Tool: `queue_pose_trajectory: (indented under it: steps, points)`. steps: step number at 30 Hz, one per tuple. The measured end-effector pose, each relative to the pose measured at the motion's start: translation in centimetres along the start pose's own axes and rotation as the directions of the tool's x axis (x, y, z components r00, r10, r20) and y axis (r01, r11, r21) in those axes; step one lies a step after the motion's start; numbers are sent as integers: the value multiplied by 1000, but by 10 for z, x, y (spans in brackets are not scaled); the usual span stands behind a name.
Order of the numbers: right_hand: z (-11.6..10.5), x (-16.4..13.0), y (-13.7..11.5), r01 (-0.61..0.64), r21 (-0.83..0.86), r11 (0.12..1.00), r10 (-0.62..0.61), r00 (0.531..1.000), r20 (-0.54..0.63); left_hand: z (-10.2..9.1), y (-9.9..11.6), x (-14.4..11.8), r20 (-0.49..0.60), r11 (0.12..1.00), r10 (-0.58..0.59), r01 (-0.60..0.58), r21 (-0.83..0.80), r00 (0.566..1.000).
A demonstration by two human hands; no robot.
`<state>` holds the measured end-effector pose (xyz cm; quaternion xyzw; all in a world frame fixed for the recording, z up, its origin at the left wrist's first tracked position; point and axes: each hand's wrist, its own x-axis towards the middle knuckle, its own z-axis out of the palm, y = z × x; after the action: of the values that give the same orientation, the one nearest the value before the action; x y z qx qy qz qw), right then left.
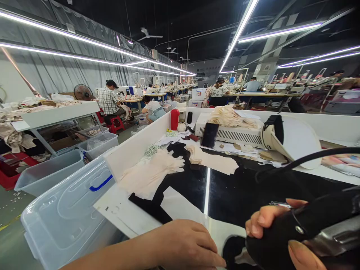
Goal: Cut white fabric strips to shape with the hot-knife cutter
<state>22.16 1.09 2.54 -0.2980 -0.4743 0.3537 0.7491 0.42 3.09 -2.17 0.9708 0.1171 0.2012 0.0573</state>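
Note:
My right hand (268, 221) is wrapped round a black hand tool (270, 240) with a silver metal part at its right; its exact kind I cannot make out. Fingers show over the top of the tool, the thumb below. My left hand (187, 240) lies palm down at the bottom edge, fingers together and stretched to the right, their tips close to a black rounded part under the tool. Beneath both hands is a thin white sheet (180, 206) on the dark glossy table surface (233, 191). Cream cut fabric pieces (153, 170) lie in a stack beyond my left hand.
A second cream stack (212, 159), a phone (209, 135), a red canister (174, 119) and a white visor (298, 138) are farther back. A black cord (309, 156) arches at right. A lidded plastic bin (70, 210) stands left. Other people sit at sewing machines behind.

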Motion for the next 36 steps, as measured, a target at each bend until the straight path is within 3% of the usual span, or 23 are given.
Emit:
queue_pose_trajectory:
  steps: [3,5,9,21,26,36]
  points:
    - [8,13,-11,-36,-54,998,29,992,-127,-11,4,1,-52,999,-20,17,-41,998]
    - [9,22,-12,6,-73,997,-20,983,-184,-17,3,3,-97,998,-58,55,-33,994]
    - [-1,38,-2,79,-172,982,-107,981,-159,-22,-1,14,-168,989,-149,149,-13,975]
    - [-6,33,2,100,-184,978,-122,986,-115,-4,-5,52,-55,992,-89,93,80,994]
    - [-5,33,4,115,-170,979,-137,983,-120,3,-10,52,-33,990,-77,80,114,996]
    - [-4,33,7,109,-164,980,-131,982,-132,-4,-8,47,-33,988,-105,108,113,994]
